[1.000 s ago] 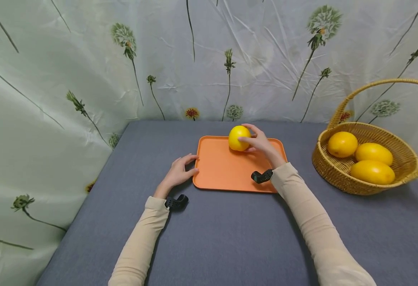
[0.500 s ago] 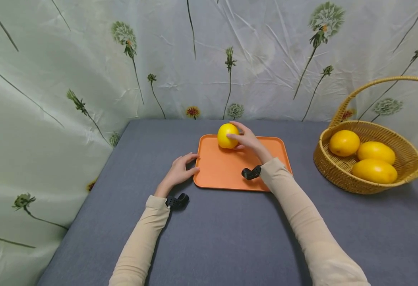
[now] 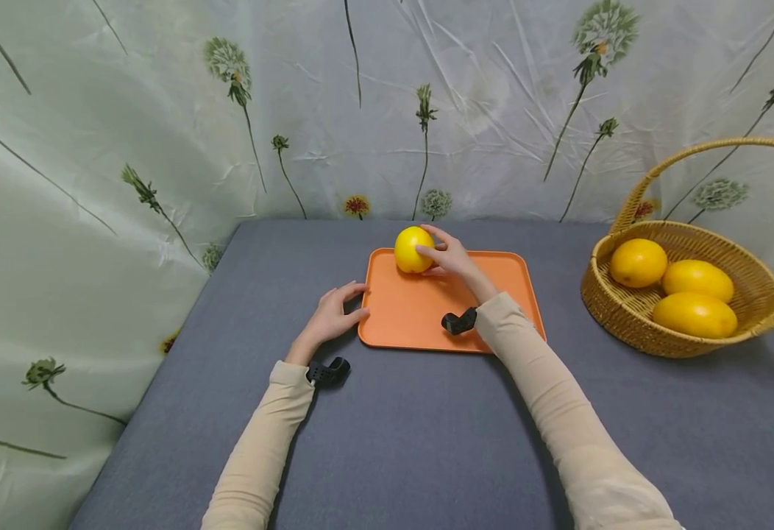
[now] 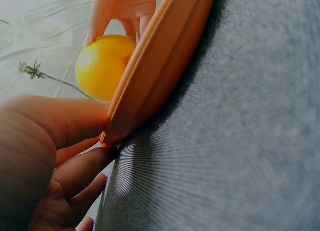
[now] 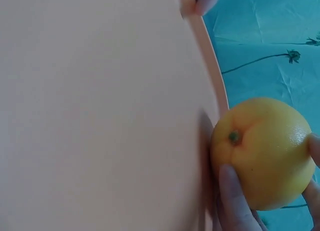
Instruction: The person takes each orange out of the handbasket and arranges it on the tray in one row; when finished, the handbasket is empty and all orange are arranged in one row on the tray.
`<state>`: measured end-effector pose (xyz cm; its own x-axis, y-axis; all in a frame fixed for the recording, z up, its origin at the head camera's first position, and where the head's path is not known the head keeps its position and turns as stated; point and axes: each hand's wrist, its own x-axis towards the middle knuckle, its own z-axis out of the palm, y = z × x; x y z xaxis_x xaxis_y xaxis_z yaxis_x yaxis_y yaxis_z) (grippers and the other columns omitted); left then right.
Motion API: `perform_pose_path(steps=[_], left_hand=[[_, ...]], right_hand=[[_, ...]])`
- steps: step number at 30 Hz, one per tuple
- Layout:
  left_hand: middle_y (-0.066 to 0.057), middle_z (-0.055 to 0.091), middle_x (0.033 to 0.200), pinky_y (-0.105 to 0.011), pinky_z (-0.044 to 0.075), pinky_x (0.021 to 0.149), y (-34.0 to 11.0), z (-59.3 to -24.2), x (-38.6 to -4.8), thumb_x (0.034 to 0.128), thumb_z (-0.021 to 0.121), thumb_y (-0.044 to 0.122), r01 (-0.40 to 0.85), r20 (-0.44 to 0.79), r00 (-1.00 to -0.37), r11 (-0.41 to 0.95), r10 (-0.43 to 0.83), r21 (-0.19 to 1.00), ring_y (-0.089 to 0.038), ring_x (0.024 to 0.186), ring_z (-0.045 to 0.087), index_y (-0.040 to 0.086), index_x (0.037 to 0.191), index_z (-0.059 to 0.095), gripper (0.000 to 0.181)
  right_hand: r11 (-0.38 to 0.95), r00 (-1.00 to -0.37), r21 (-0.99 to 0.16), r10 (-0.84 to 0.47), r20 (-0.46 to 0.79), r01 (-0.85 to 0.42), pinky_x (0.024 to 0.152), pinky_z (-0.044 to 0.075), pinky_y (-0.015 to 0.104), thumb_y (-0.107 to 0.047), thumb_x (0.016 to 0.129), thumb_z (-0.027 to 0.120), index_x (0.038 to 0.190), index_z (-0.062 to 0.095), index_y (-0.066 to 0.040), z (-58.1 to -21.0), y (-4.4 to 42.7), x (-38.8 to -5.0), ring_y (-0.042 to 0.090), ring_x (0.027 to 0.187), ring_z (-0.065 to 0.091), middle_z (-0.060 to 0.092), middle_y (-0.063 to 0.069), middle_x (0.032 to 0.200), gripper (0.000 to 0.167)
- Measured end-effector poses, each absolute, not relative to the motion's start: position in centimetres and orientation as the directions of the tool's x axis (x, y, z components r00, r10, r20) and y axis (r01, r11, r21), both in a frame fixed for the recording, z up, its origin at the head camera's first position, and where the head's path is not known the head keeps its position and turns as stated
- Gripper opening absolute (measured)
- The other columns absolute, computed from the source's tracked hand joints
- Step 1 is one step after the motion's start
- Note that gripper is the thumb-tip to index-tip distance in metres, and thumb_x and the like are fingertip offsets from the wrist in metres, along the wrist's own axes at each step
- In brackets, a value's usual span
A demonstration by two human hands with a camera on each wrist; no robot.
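Observation:
My right hand point(image 3: 449, 258) grips a round, yellow-skinned orange point(image 3: 412, 249) between thumb and fingers, over the back left part of the orange-coloured tray point(image 3: 420, 316). In the right wrist view the orange point(image 5: 262, 153) shows its stem end, with one fingertip pressed against its lower left. My left hand point(image 3: 334, 315) lies at the tray's left edge, thumb and fingers spread along it. Close up in the left wrist view, the left hand's fingertips touch the tray's rim point(image 4: 132, 81), and the orange point(image 4: 102, 66) shows behind it.
A wicker basket point(image 3: 619, 331) with a tall handle stands at the right, holding three oval yellow fruits point(image 3: 694, 315). The table point(image 3: 413, 434) has a grey-blue cloth. A flower-printed curtain point(image 3: 493, 110) hangs behind it and along the left side.
My right hand has carried the orange leftward over the tray, from near its middle toward the back left corner. The left hand has stayed at the tray's left edge.

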<state>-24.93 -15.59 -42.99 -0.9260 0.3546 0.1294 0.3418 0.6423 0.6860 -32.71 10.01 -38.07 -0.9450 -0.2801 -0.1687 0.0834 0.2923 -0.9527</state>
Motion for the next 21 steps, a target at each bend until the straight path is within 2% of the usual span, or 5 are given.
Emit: perform_pose_path(steps=[9, 21], left_hand=[[-0.017, 0.052, 0.138, -0.054, 0.015, 0.117, -15.6, -42.8, -24.8, 0.0871, 0.063, 0.018, 0.332, 0.123, -0.929, 0.641, 0.349, 0.692, -0.033, 0.140, 0.034, 0.003, 0.131, 0.052, 0.048], [-0.017, 0.053, 0.137, -0.056, 0.016, 0.115, -15.6, -42.8, -24.9, 0.0864, 0.064, 0.017, 0.344, 0.135, -0.926, 0.643, 0.352, 0.685, -0.034, 0.139, 0.035, 0.002, 0.130, 0.053, 0.047]], right_hand=[[0.179, -0.925, -0.975, -0.332, -0.185, 0.131, 0.095, 0.048, 0.048, -0.018, 0.096, 0.050, 0.150, 0.022, -0.025, -38.5, 8.0, -32.7, 0.042, 0.126, 0.049, 0.033, 0.024, 0.147, 0.062], [0.105, -0.937, -0.986, -0.313, -0.156, 0.129, 0.096, 0.047, 0.049, -0.014, 0.095, 0.051, 0.150, 0.024, -0.022, -38.9, 6.5, -32.8, 0.043, 0.127, 0.047, 0.032, 0.025, 0.146, 0.061]])
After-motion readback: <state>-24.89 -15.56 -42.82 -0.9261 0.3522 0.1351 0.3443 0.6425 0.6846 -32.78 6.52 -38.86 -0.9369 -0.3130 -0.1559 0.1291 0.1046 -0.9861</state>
